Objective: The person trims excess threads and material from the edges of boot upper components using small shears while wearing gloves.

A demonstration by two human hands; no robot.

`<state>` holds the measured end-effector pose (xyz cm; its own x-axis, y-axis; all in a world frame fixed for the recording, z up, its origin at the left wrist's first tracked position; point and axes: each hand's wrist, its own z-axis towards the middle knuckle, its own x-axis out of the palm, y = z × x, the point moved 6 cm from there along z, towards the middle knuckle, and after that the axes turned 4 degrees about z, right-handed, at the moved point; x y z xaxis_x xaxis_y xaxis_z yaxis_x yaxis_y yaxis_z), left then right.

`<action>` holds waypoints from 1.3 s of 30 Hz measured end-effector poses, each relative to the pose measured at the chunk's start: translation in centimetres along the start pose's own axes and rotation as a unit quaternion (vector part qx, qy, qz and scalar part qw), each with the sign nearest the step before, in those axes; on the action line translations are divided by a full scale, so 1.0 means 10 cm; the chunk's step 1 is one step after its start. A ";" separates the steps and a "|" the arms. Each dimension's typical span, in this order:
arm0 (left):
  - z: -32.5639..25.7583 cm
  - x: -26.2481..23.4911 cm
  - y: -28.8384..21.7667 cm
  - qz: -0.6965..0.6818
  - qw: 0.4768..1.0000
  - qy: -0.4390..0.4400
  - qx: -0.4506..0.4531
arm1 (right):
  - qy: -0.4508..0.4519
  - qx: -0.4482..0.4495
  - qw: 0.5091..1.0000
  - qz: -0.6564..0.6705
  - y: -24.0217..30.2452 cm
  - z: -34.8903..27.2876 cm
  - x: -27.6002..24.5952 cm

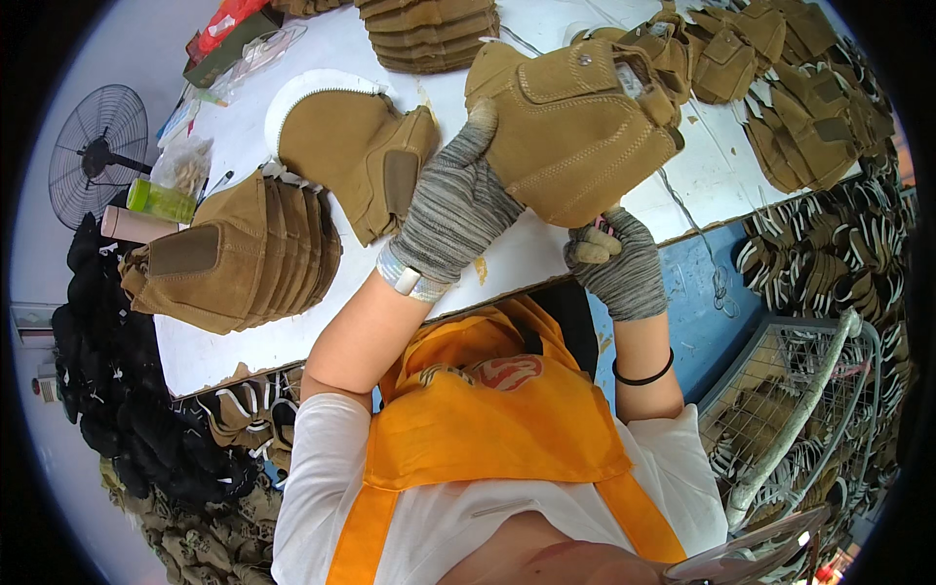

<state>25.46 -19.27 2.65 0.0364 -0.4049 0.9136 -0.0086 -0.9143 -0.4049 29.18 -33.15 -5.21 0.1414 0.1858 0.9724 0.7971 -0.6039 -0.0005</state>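
Note:
My left hand (460, 200), in a grey striped knit glove, grips a brown suede shoe upper (582, 122) by its left side and holds it above the white table. The upper has pale stitching, a flap and a small metal stud. Just below its lower edge is my right hand (616, 255), gloved alike, with its fingers curled in. A bit of pink and black shows between those fingers, too small to name. Left of my left hand lies another boot upper (341, 146) with a white lining edge. Nested uppers (244, 255) form a stack at the table's near left.
More brown uppers are piled at the back (429, 34) and far right (804, 127) of the white table (234, 356). A wire cart (780, 409) stands at my right. At the left are a fan (97, 154), a green-lidded cup (161, 201) and black bundles (97, 361).

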 end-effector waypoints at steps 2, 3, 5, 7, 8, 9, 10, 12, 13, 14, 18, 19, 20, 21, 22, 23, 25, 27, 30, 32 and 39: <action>0.02 -0.04 -0.01 -0.021 1.000 0.001 0.006 | 0.003 0.007 1.000 0.024 -0.03 0.00 0.01; 0.02 -0.05 -0.02 -0.025 1.000 0.009 0.011 | 0.001 0.003 1.000 0.018 -0.02 0.01 0.03; 0.03 -0.07 -0.02 -0.033 0.999 0.012 0.013 | -0.005 -0.005 1.000 0.007 -0.02 0.00 0.05; 0.04 -0.10 -0.03 -0.040 0.999 0.003 0.012 | 0.036 0.001 0.999 0.017 -0.04 -0.02 0.10; 0.03 -0.10 -0.03 -0.051 0.999 0.007 0.008 | 0.056 0.004 0.998 0.023 -0.05 -0.03 0.13; 0.01 -0.10 -0.02 -0.061 0.998 0.012 0.004 | 0.054 0.003 0.998 0.014 -0.06 -0.04 0.15; 0.00 -0.11 -0.02 -0.071 0.997 0.018 -0.002 | 0.052 -0.001 0.999 0.005 -0.06 -0.07 0.20; 0.01 -0.15 -0.01 -0.077 0.997 0.018 -0.003 | 0.057 -0.008 0.998 -0.006 -0.06 -0.07 0.22; 0.02 -0.16 0.00 -0.081 0.997 0.018 -0.004 | 0.064 -0.013 0.998 -0.010 -0.05 -0.07 0.22; 0.01 -0.16 0.00 -0.089 0.996 0.016 -0.004 | 0.071 -0.018 0.997 -0.014 -0.05 -0.07 0.22; -0.01 -0.18 -0.01 -0.099 0.995 0.013 0.002 | 0.061 -0.001 0.998 -0.007 -0.09 -0.07 0.26; -0.02 -0.19 -0.01 -0.097 0.995 0.013 0.003 | 0.054 -0.003 0.999 -0.007 -0.11 -0.08 0.28; -0.03 -0.18 -0.01 -0.096 0.995 0.012 0.000 | 0.047 -0.005 0.999 -0.007 -0.11 -0.08 0.28; -0.04 -0.17 0.00 -0.096 0.995 0.011 -0.002 | 0.052 -0.008 0.998 -0.016 -0.10 -0.06 0.25; -0.05 -0.17 0.00 -0.096 0.995 0.010 -0.004 | 0.056 -0.011 0.998 -0.025 -0.07 -0.05 0.20; -0.07 -0.22 -0.02 -0.028 0.999 -0.029 0.017 | 0.060 -0.014 0.998 -0.033 -0.05 -0.04 0.17; -0.12 -0.33 -0.08 0.109 0.987 -0.105 0.056 | 0.070 -0.049 0.995 -0.056 0.01 -0.06 0.20; -0.30 -0.34 -0.25 0.349 0.897 -0.160 0.218 | 0.095 -0.078 0.988 -0.094 0.09 -0.08 0.22; -0.52 0.04 -0.41 0.551 0.714 -0.157 0.402 | 0.098 -0.118 0.974 -0.169 0.14 -0.10 0.24; -0.64 0.18 -0.37 0.578 0.720 -0.102 0.370 | 0.033 -0.158 0.964 -0.212 0.10 -0.10 0.27; -0.56 0.00 -0.32 0.516 0.808 -0.118 0.259 | 0.010 -0.180 0.931 -0.316 0.04 0.05 -0.01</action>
<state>19.87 -16.40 4.17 0.4669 -0.8815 0.0711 0.2620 0.0611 -0.9631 29.79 -33.03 -5.39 -0.3033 0.5807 0.7555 0.4691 -0.5991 0.6488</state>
